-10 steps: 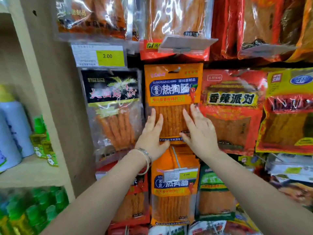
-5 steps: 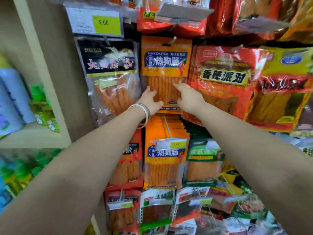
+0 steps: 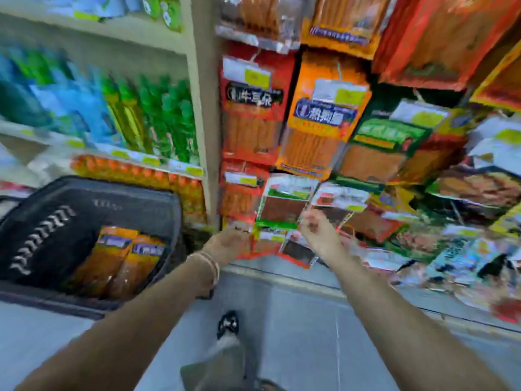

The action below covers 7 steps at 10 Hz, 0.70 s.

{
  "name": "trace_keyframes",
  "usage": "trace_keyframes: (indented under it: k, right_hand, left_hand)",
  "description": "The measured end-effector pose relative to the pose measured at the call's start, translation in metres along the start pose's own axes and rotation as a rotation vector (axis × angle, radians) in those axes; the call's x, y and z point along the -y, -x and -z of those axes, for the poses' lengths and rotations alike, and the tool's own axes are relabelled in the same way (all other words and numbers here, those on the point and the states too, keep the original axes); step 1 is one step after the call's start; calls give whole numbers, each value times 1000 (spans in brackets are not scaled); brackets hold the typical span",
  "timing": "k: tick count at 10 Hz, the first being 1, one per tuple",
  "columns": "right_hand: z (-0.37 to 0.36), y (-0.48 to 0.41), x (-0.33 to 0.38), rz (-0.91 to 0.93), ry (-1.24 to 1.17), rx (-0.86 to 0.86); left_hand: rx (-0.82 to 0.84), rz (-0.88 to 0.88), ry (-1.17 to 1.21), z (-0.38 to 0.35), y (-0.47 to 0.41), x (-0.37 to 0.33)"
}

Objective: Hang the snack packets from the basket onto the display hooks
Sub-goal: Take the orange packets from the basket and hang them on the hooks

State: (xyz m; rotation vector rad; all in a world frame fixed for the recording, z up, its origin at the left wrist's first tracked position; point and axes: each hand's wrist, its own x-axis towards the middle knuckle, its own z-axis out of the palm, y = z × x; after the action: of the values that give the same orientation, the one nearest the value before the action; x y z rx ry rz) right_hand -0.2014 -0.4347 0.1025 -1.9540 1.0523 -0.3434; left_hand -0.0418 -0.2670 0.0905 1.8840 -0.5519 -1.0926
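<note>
We note right hand [image 3: 318, 231] hanging with a loose, empty grip; left hand [image 3: 232, 241] too blurred to tell. Both sit low beside the basket [image 3: 42, 221], likely reaching for its orange packets [image 3: 118, 258].

Two orange packets [image 3: 108, 258] lie in the basket [image 3: 42, 210].

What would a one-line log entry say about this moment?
left hand: blurred, grip unclear | right hand: empty, loosely curled | black plastic basket: two orange snack packets inside
</note>
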Motion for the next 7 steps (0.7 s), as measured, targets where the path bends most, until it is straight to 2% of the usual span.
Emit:
trace_keyframes:
  k: [1,2,3,4,5,7]
  right_hand:
    - [-60,57,-44,-215,1,199]
    - [-110,108,-73,-418,16,400]
    - [-144,147,-85,-667,97,586]
    - [-177,157,-75,-612,223,770]
    - [-213,139,-46,-647,233,793]
    - [-291,71,51,-529,112,675]
  left_hand:
    - [-46,225,36,-3,53,108]
    - [-43,420,37,8,99,177]
    - [-161,542,47,30,126,226]
    - [-162,587,3,63,137,248]
    - [-178,615,43,109,134,260]
    - [-317,504,194,228,95,259]
